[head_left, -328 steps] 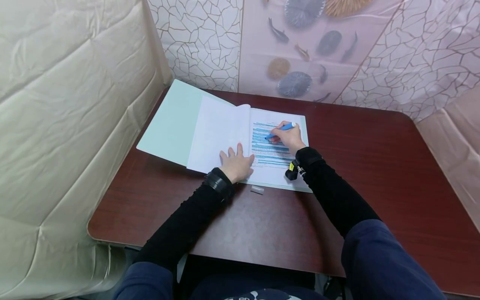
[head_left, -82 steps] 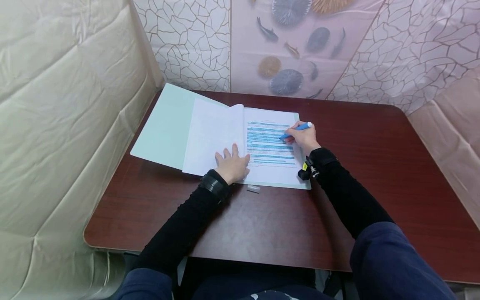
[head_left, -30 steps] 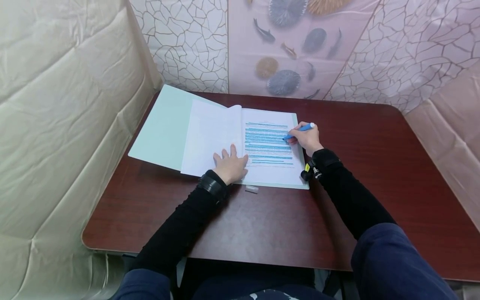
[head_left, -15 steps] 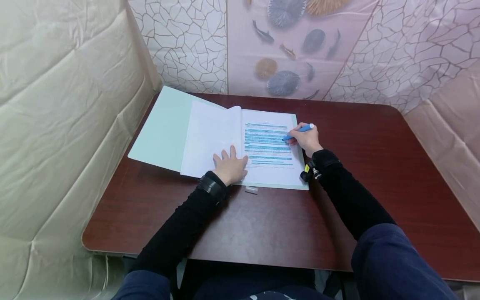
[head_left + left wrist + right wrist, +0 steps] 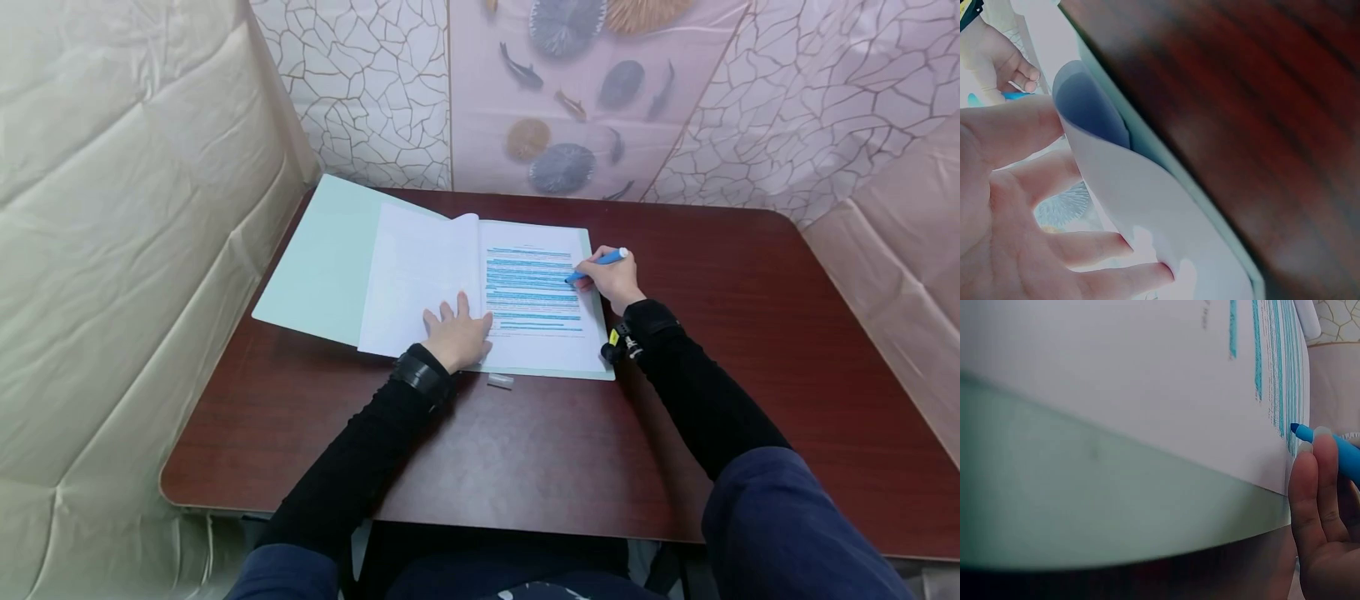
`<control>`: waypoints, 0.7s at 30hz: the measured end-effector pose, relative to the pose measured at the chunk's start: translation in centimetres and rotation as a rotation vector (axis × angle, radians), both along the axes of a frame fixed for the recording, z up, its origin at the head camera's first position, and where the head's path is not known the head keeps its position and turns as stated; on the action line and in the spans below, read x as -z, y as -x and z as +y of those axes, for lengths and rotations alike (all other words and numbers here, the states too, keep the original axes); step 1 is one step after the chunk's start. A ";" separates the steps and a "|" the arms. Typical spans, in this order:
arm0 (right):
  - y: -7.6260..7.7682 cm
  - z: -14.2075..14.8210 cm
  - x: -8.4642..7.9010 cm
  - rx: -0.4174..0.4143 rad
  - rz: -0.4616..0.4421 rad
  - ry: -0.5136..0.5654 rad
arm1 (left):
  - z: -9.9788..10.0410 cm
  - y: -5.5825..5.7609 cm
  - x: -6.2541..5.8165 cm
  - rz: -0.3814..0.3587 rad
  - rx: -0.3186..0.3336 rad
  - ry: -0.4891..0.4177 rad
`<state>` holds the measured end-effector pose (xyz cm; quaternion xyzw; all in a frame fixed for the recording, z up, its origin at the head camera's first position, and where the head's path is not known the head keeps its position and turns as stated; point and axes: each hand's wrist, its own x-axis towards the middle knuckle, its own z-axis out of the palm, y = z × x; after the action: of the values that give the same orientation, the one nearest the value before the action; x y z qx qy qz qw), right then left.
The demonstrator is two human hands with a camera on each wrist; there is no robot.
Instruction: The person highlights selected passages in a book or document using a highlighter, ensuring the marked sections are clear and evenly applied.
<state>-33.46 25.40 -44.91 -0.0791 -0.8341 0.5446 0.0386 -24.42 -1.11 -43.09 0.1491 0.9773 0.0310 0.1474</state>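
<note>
A light green folder [image 5: 318, 258] lies open on the table, its cover swung to the left. Over its spine curls a turned white sheet [image 5: 412, 258]. My left hand [image 5: 457, 335] rests with spread fingers on that sheet near the fold. The right-hand printed page [image 5: 551, 354] bears many blue-marked lines of text. In my right hand [image 5: 620, 282] I pinch a blue highlighter [image 5: 609, 257], its tip at the right end of a line in the middle of the page. The right wrist view shows the dark tip of the highlighter [image 5: 1347, 456] at the page's blue stripes.
Just in front of the folder lies a small greyish translucent piece [image 5: 500, 382], perhaps a cap. The brown table [image 5: 750, 375] extends to both sides. A patterned cloth [image 5: 562, 92] hangs behind it, and a pale quilted cover [image 5: 135, 250] stands at the left.
Since the oldest frame, my right hand with the highlighter has moved rightward across the page. Over the last second it barely moves; the view shifts slightly. My left hand stays on the sheet.
</note>
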 end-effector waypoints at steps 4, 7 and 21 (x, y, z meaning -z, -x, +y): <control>0.0 0.0 0.0 -0.001 0.001 0.021 | 0.0 0.0 0.0 -0.003 -0.004 0.000; 0.0 0.0 0.0 0.002 -0.001 0.025 | 0.0 0.0 0.0 -0.003 -0.002 -0.002; 0.2 0.3 0.1 0.027 -0.016 0.001 | 0.0 0.0 0.0 0.003 0.000 -0.003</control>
<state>-33.65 25.72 -45.02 -0.0944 -0.8329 0.5438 0.0393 -24.44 -1.08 -43.06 0.1495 0.9774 0.0324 0.1459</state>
